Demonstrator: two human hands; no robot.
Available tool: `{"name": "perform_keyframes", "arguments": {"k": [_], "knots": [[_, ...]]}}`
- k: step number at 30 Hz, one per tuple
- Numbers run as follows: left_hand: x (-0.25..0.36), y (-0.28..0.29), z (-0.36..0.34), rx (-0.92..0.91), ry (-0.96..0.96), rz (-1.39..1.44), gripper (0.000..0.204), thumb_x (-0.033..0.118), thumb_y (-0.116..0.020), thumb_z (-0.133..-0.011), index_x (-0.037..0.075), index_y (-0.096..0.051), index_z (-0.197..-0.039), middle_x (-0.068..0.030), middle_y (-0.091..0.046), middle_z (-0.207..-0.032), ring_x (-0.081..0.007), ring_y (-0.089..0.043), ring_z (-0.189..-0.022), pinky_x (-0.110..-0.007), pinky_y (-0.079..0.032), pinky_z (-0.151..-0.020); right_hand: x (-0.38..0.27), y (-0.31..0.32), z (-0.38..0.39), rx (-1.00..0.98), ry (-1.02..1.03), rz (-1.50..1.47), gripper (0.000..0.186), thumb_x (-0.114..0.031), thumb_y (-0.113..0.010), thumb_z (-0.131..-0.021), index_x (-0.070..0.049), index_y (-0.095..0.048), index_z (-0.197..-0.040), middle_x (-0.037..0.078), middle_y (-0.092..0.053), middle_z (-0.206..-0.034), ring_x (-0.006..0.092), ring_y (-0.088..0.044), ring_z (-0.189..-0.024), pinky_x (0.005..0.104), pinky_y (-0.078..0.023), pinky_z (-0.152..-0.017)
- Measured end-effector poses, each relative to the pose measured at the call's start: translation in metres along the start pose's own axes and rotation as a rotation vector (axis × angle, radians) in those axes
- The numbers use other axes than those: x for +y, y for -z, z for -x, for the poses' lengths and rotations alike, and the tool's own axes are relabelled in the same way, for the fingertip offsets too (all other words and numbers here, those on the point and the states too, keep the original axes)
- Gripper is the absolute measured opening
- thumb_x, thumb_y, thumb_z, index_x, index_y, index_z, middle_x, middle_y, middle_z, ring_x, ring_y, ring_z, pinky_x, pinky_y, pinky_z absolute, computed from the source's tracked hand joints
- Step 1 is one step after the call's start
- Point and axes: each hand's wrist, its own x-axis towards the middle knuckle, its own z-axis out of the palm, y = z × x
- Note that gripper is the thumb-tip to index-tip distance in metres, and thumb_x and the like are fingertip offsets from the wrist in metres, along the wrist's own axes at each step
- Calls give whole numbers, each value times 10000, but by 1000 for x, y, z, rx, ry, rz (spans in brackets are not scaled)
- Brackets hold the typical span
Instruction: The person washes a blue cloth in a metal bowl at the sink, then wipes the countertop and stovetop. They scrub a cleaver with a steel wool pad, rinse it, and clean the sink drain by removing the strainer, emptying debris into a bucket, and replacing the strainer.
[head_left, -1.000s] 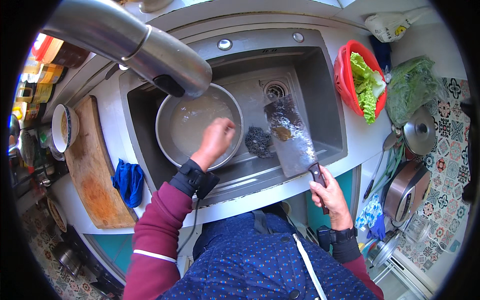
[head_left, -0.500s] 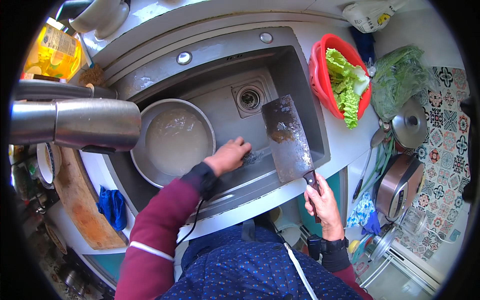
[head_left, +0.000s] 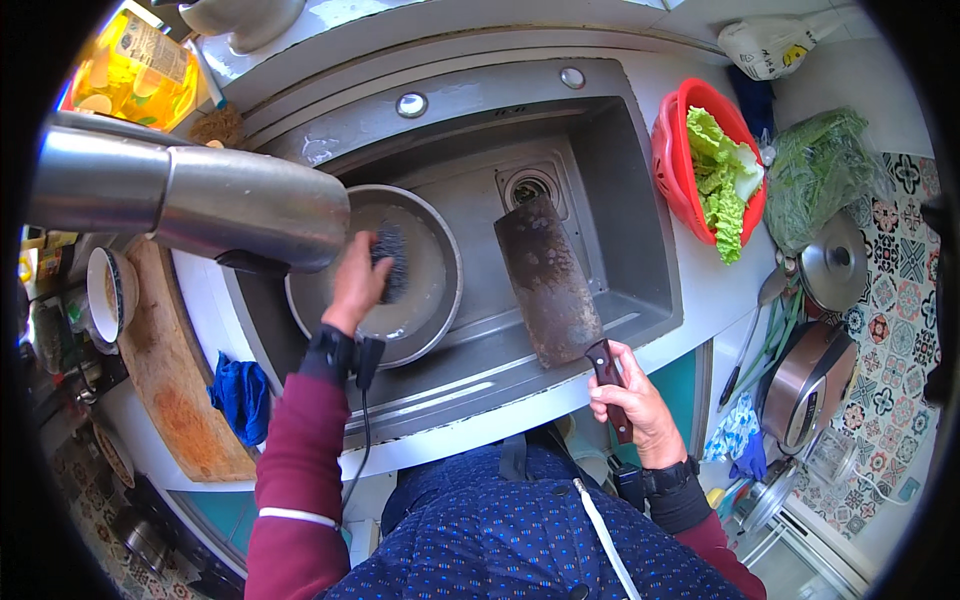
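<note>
The scourer (head_left: 393,264) was lifted from the sink floor (head_left: 482,250) by the left hand (head_left: 357,283) and carried over the basin (head_left: 451,278); the cleaver (head_left: 545,280) was shifted, and the glare on its blade was lost.

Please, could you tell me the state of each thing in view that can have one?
Left hand: closed on the scouring pad, over the basin
Right hand: closed around the handle of the cleaver
Cleaver: blade stained, above the sink
Basin: holding cloudy liquid
Red basket: holding green leaves
Plastic bag: containing greens
Blue cloth: crumpled
Faucet: no stream visible
</note>
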Motion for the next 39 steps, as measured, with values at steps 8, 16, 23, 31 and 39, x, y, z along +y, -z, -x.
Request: {"name": "perform_keyframes", "arguments": {"k": [8, 16, 23, 31, 39], "knots": [[154, -52, 91, 0, -773, -55, 542, 72, -636, -819, 159, -520, -1342, -107, -543, -1298, -332, -587, -928, -376, -541, -747, 0, -25, -12, -90, -75, 15, 793, 51, -601, -816, -200, -193, -1448, 40, -499, -812, 82, -422, -513, 218, -359, -433], [174, -44, 10, 140, -475, -36, 466, 14, -534, -834, 127, -517, -1286, -120, -548, -1288, -373, -591, -904, -441, -547, -730, -7, -27, 21, -154, -33, 53, 802, 48, -589, -794, -164, -183, -1452, 41, -488, -773, 84, -412, -482, 231, -357, -405], [189, -47, 68, 15, -600, 3, 443, 39, -543, -847, 110, -518, -1283, -120, -539, -1267, -372, -595, -902, -443, -555, -731, -6, -25, 17, -131, 17, 62, 780, 52, -572, -806, -156, -174, -1444, 45, -494, -763, 88, -428, -487, 239, -380, -411], [191, -42, 21, -28, -315, -56, 419, 69, -520, -871, 104, -511, -1289, -115, -529, -1277, -394, -588, -935, -468, -530, -820, -1, -30, 22, -161, -23, 40, 805, 21, -602, -793, -174, -176, -1448, 50, -486, -771, 82, -400, -471, 216, -346, -394], [191, -42, 21, 51, -471, -57, 399, 64, -517, -868, 104, -522, -1265, -122, -544, -1246, -373, -605, -920, -458, -551, -750, 1, -29, 29, -168, 8, 31, 793, 6, -611, -793, -157, -186, -1442, 49, -482, -740, 86, -406, -471, 218, -341, -388]]}}
